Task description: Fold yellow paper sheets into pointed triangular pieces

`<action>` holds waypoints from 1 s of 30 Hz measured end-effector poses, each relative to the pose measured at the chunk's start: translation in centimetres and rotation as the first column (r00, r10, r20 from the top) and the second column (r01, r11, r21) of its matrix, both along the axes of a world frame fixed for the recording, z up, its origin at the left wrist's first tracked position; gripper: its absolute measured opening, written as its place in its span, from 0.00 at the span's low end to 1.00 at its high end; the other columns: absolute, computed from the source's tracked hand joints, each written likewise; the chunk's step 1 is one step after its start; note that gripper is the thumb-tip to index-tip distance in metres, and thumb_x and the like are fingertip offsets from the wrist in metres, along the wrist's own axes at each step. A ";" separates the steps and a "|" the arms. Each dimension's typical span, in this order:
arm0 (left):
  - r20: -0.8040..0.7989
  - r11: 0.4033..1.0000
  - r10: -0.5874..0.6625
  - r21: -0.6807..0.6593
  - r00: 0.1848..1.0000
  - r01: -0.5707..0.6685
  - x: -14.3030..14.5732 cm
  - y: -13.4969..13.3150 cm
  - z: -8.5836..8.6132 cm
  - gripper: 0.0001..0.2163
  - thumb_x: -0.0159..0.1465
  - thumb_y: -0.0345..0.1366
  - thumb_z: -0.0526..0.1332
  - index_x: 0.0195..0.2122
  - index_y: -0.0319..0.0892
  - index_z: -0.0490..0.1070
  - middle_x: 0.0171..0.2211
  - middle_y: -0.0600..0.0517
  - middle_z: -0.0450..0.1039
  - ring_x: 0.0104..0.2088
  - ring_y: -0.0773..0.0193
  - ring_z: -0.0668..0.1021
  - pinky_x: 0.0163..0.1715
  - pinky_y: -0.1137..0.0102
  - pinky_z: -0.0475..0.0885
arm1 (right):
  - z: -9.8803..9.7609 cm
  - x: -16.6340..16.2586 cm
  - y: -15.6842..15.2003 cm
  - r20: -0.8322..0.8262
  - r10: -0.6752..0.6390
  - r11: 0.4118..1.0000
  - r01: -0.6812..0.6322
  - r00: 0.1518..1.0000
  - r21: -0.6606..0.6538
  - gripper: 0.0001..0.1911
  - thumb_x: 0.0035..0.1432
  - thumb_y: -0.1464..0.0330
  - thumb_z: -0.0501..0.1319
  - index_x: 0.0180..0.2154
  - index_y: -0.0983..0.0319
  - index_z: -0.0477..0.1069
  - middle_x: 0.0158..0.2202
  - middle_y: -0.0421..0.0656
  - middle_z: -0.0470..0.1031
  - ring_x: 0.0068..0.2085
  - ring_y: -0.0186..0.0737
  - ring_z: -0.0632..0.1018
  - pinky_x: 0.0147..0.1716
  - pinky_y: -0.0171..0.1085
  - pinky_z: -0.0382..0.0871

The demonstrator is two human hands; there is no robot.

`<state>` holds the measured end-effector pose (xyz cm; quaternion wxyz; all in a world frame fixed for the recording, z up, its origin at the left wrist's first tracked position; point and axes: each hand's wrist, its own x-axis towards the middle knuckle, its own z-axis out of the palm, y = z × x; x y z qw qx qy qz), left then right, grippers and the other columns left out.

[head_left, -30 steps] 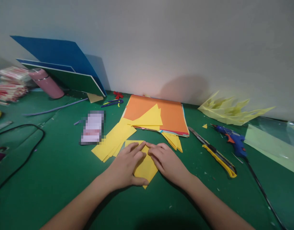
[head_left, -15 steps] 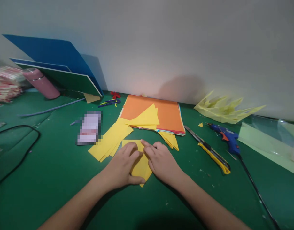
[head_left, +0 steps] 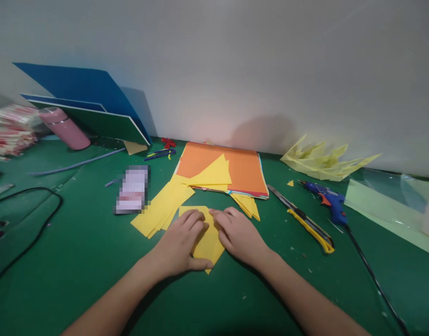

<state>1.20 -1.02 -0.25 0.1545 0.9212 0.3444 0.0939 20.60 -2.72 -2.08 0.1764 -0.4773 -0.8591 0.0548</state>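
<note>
A yellow paper piece (head_left: 208, 242) lies on the green table (head_left: 78, 261) right in front of me. My left hand (head_left: 181, 242) rests flat on its left half, fingers stretched forward and thumb along its lower edge. My right hand (head_left: 239, 234) presses on its right half with fingers extended toward the left hand's fingertips. Neither hand grips anything. More yellow paper sheets (head_left: 162, 207) fan out just beyond my left hand.
An orange paper stack (head_left: 245, 170) with a yellow sheet on it lies behind. A yellow utility knife (head_left: 305, 221) and blue glue gun (head_left: 328, 200) lie to the right. Pale folded paper shapes (head_left: 322, 161) sit by the wall. Blue and green boards (head_left: 92, 112), a pink bottle (head_left: 65, 128) and a black cable (head_left: 29, 219) are at left.
My right hand's pointing finger has drawn back and flattened on the paper; both hands stay pressed on the yellow piece. The view shifted slightly.
</note>
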 end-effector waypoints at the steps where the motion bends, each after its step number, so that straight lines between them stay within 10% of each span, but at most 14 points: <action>1: 0.003 1.000 0.006 -0.004 1.000 -0.006 0.0 0.0 0.0 0.28 0.47 0.51 0.69 0.45 0.41 0.67 0.49 0.41 0.67 0.55 0.43 0.66 0.51 0.51 0.66 | 0.0 0.3 -0.1 -0.020 -0.018 1.000 0.017 1.000 -0.003 0.17 0.56 0.79 0.50 0.46 0.67 0.67 0.38 0.49 0.76 0.37 0.46 0.69 0.35 0.41 0.66; 19: -0.015 0.999 0.024 -0.046 1.000 -0.025 0.0 0.0 -0.2 0.30 0.47 0.50 0.69 0.47 0.39 0.67 0.51 0.39 0.66 0.56 0.43 0.65 0.53 0.50 0.64 | 0.7 4.1 -0.4 0.048 0.215 0.972 -0.219 0.975 0.089 0.13 0.54 0.79 0.48 0.23 0.61 0.64 0.20 0.42 0.62 0.26 0.39 0.63 0.24 0.36 0.53; 30: 0.000 0.997 0.035 -0.066 0.999 -0.035 0.1 -0.1 0.0 0.30 0.46 0.49 0.70 0.47 0.39 0.67 0.52 0.39 0.65 0.56 0.42 0.65 0.53 0.49 0.64 | 0.2 4.2 -0.5 -0.285 0.155 0.987 -0.138 0.946 0.079 0.12 0.48 0.80 0.49 0.27 0.60 0.66 0.23 0.42 0.70 0.27 0.38 0.70 0.25 0.34 0.62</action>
